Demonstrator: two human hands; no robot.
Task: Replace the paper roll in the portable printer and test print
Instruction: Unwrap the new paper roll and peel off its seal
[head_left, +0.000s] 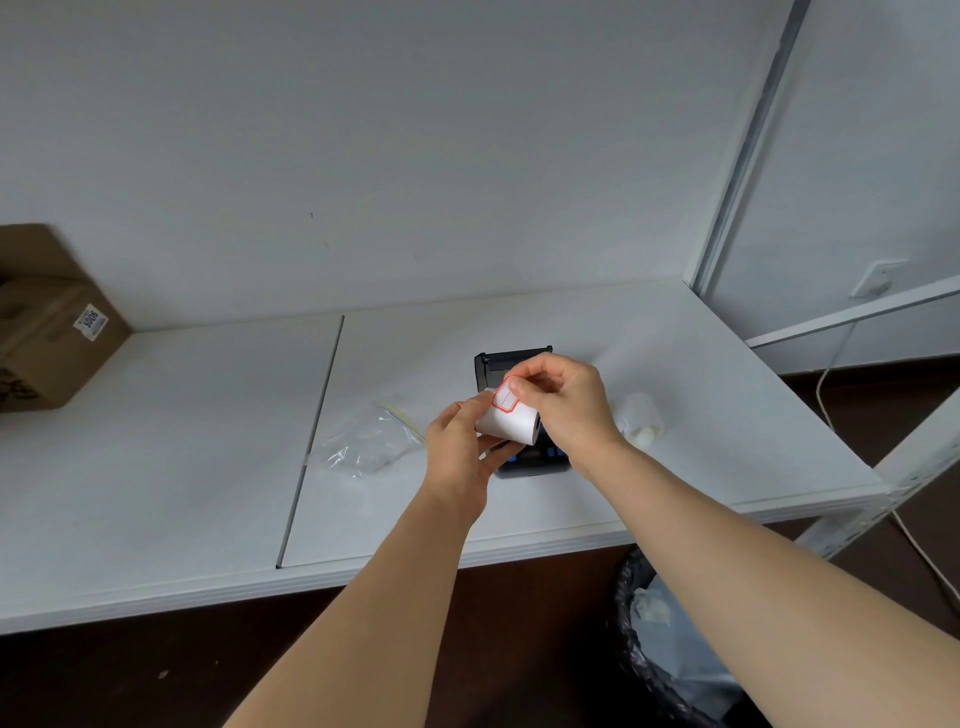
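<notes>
My left hand (462, 447) grips a white paper roll (511, 423) above the black portable printer (498, 364), which lies on the white table (208, 467) and is mostly hidden by both hands. My right hand (563, 400) pinches a red-bordered sticker (505, 399) on the roll's outer wrap between thumb and fingertip. Blue buttons show on the printer's near end under the roll. Another small white roll (641, 418) lies on the table just right of my right wrist.
A crumpled clear plastic bag (366, 444) lies left of the printer. A cardboard box (47, 322) stands at the far left against the wall. A bin with a black liner (660, 639) sits under the table's front edge. A white cable (831, 395) hangs at right.
</notes>
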